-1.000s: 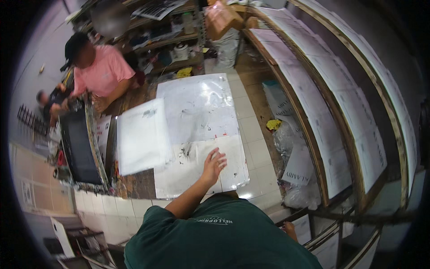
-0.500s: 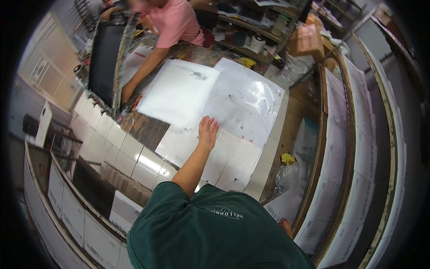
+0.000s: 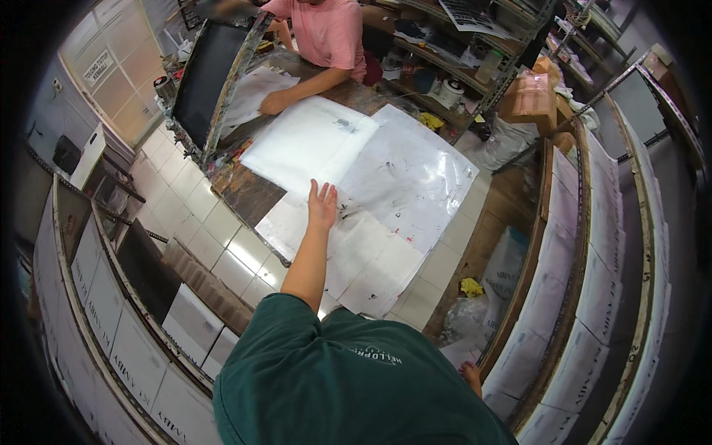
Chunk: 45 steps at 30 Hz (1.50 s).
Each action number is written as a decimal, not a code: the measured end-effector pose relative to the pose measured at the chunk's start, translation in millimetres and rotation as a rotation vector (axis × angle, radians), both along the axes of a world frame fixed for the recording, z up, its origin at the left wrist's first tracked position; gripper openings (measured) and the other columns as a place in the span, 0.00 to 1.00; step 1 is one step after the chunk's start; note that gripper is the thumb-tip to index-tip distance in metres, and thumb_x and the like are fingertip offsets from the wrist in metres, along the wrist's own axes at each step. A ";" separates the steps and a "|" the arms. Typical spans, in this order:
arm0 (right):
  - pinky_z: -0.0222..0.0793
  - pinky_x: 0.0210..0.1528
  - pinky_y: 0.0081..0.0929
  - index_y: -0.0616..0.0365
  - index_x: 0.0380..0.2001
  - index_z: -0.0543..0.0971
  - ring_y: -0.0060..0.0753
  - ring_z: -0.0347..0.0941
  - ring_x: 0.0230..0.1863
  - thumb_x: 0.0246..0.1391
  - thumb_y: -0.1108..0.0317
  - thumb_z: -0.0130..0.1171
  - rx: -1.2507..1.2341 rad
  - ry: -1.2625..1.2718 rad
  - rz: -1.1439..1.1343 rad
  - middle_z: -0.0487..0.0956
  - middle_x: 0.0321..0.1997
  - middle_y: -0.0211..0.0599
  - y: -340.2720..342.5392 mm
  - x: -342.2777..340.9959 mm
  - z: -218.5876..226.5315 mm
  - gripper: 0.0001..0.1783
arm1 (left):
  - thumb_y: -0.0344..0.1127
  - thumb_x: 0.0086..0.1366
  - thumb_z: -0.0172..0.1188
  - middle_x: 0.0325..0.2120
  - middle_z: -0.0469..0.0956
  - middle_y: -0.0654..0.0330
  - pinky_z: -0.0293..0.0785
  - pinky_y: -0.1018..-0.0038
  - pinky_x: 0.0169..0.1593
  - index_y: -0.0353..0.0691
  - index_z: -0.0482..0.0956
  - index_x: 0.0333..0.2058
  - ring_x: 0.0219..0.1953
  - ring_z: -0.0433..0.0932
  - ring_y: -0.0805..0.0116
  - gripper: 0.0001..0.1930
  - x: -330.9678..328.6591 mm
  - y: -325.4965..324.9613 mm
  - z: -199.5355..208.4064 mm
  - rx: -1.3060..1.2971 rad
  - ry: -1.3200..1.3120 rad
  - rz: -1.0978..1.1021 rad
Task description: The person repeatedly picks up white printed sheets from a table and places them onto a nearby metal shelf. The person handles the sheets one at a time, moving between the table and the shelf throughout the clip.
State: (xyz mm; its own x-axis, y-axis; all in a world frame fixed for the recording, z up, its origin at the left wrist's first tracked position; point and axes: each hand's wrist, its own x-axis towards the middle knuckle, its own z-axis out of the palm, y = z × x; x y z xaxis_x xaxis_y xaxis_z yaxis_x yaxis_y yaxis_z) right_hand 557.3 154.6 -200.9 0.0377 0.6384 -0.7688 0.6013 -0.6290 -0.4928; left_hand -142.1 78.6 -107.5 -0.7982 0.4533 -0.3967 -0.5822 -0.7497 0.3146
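My left hand (image 3: 322, 205) reaches over the work table with its palm turned partly up and its fingers apart, holding nothing. Just beyond the fingertips lies a stack of translucent white bags or sheets (image 3: 308, 142), with a small dark print near its far edge. Under and beside it, smudged white sheets (image 3: 415, 174) cover the table top. My right hand (image 3: 470, 375) hangs low at my right side, near the rack; its fingers are small and partly hidden, so I cannot see whether they hold anything.
Across the table, a person in a pink shirt (image 3: 326, 37) rests a hand on a white sheet (image 3: 256, 95) beside a raised dark screen frame (image 3: 208, 78). Racks of printed white sheets (image 3: 567, 297) stand right, others (image 3: 130, 356) left. A cardboard box (image 3: 528, 102) sits back right.
The view has shifted. My left hand has moved left across the table edge, its fingers spreading. The other person's hand has moved from the frame's lower edge onto the white sheet.
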 end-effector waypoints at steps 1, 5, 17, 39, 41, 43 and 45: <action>0.65 0.27 0.29 0.57 0.49 0.66 0.32 0.70 0.27 0.47 0.66 0.54 0.005 0.039 0.000 0.73 0.29 0.36 -6.8 6.4 0.5 0.24 | 0.50 0.51 0.62 0.52 0.55 0.52 0.68 0.71 0.49 0.45 0.49 0.57 0.49 0.63 0.58 0.40 -8.1 4.7 -1.9 0.033 -0.031 0.012; 0.66 0.28 0.27 0.62 0.46 0.67 0.32 0.71 0.28 0.47 0.70 0.53 -0.008 0.062 -0.066 0.73 0.29 0.38 -24.2 21.3 18.8 0.21 | 0.52 0.50 0.62 0.57 0.48 0.50 0.69 0.71 0.50 0.43 0.39 0.60 0.52 0.62 0.56 0.49 -30.6 30.0 9.3 0.063 -0.023 0.056; 0.67 0.25 0.28 0.65 0.48 0.66 0.30 0.71 0.27 0.46 0.69 0.52 0.139 -0.023 -0.141 0.74 0.29 0.36 -27.6 25.4 25.2 0.23 | 0.32 0.58 0.56 0.30 0.72 0.53 0.76 0.84 0.31 0.25 0.67 0.35 0.32 0.75 0.67 0.14 -23.1 157.6 -27.9 -0.259 -0.328 0.109; 0.67 0.39 0.21 0.64 0.45 0.67 0.22 0.72 0.35 0.47 0.74 0.53 0.661 0.915 -0.072 0.76 0.36 0.35 84.3 -304.7 390.0 0.19 | 0.46 0.56 0.51 0.43 0.68 0.52 0.66 0.66 0.47 0.34 0.65 0.48 0.44 0.68 0.62 0.25 300.1 126.0 142.4 0.349 0.786 -1.096; 0.67 0.41 0.21 0.66 0.46 0.66 0.23 0.72 0.35 0.46 0.73 0.54 0.770 0.890 -0.120 0.76 0.37 0.37 66.6 -270.0 426.4 0.22 | 0.50 0.55 0.48 0.45 0.66 0.52 0.63 0.64 0.48 0.36 0.63 0.49 0.46 0.66 0.60 0.28 301.2 152.0 149.6 0.645 0.362 -1.311; 0.67 0.43 0.20 0.67 0.47 0.66 0.25 0.73 0.37 0.46 0.72 0.55 0.881 0.822 -0.158 0.76 0.38 0.38 49.1 -235.3 458.6 0.23 | 0.55 0.54 0.46 0.47 0.64 0.51 0.61 0.61 0.50 0.37 0.61 0.51 0.48 0.64 0.58 0.32 302.2 172.8 160.7 0.829 0.075 -1.364; 0.67 0.44 0.20 0.66 0.47 0.67 0.25 0.73 0.38 0.46 0.71 0.54 0.973 0.745 -0.178 0.75 0.39 0.38 36.9 -194.1 476.8 0.22 | 0.59 0.53 0.43 0.49 0.62 0.51 0.59 0.59 0.51 0.39 0.59 0.53 0.50 0.62 0.56 0.35 305.6 179.6 171.2 0.909 -0.029 -1.358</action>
